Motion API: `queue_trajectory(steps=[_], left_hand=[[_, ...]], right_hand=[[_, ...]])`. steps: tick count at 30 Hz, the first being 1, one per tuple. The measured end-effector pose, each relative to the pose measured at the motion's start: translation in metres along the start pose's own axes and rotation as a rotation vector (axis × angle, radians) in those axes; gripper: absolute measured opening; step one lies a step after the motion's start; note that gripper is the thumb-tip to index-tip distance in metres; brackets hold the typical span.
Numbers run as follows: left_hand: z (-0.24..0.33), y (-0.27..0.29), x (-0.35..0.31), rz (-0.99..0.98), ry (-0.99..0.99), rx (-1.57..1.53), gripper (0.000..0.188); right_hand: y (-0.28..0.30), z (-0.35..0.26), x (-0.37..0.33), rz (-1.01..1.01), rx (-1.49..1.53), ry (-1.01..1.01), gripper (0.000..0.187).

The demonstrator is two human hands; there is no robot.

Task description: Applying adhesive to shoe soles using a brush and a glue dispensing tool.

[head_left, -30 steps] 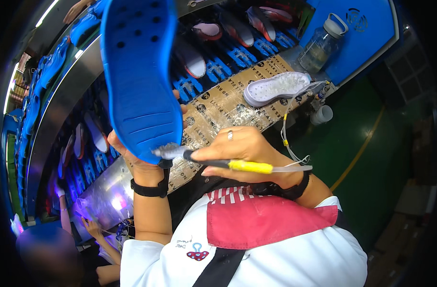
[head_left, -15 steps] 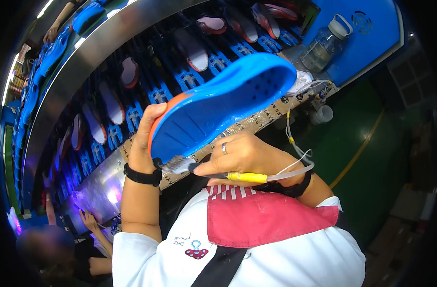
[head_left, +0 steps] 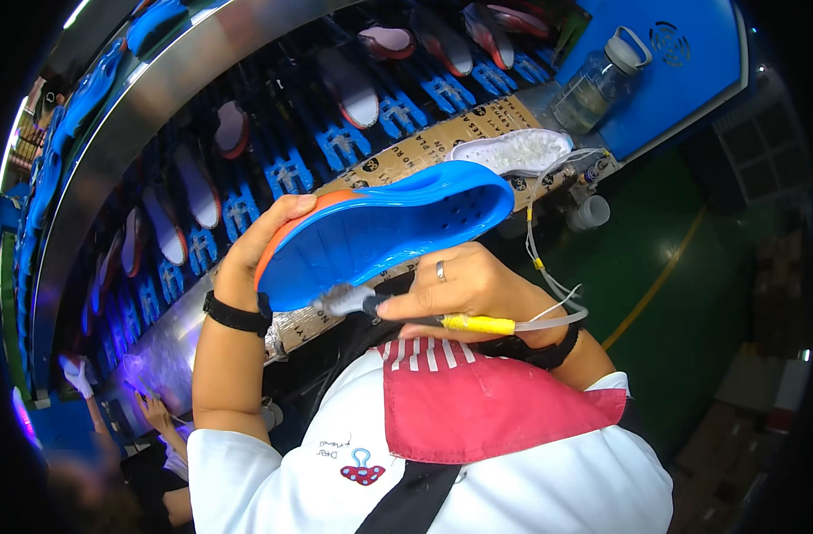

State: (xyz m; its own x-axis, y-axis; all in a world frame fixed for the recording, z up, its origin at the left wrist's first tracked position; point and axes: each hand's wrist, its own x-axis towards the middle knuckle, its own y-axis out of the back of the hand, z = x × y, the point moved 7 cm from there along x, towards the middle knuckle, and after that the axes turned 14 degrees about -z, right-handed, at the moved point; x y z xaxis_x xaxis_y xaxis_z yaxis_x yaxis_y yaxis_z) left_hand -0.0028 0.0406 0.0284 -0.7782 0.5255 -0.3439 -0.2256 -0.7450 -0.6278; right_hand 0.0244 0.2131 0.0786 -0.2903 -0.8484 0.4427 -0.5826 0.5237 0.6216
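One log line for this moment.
left grip: curved blue-orange shoe sole | right grip: yellow-wrapped brush, bristles at sole's edge | beyond: white shoe sole on brown sheeting

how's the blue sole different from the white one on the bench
The blue sole is tilted in the left hand; the white sole lies on the brown bench covering. The blue sole has an orange end; the white sole looks pale all over. Both have raised rims.

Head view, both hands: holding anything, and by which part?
Left hand holds the blue-and-orange shoe sole by its orange-rimmed end; right hand holds the brush by its handle, behind the bristle head.
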Motion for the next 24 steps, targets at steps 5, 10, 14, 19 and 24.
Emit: queue_trajectory(steps=[5, 10, 14, 19, 24], left_hand=[[0.004, 0.016, -0.005, 0.031, 0.006, 0.060, 0.054], [0.011, 0.003, -0.009, 0.011, -0.061, 0.073, 0.053], [0.008, 0.044, -0.012, 0.114, -0.025, 0.081, 0.047], [-0.005, 0.024, -0.007, 0.058, -0.100, 0.054, 0.058], [-0.024, 0.037, 0.000, 0.060, -0.215, 0.012, 0.063]], right_hand=[[-0.006, -0.002, -0.001, -0.071, -0.068, 0.001, 0.029], [-0.002, 0.001, 0.000, -0.009, -0.152, -0.056, 0.022], [-0.007, 0.002, 0.001, -0.090, -0.141, -0.087, 0.018], [0.016, 0.010, -0.003, 0.183, 0.077, -0.087, 0.028], [0.033, 0.042, -0.031, 0.365, 0.263, -0.347, 0.024]])
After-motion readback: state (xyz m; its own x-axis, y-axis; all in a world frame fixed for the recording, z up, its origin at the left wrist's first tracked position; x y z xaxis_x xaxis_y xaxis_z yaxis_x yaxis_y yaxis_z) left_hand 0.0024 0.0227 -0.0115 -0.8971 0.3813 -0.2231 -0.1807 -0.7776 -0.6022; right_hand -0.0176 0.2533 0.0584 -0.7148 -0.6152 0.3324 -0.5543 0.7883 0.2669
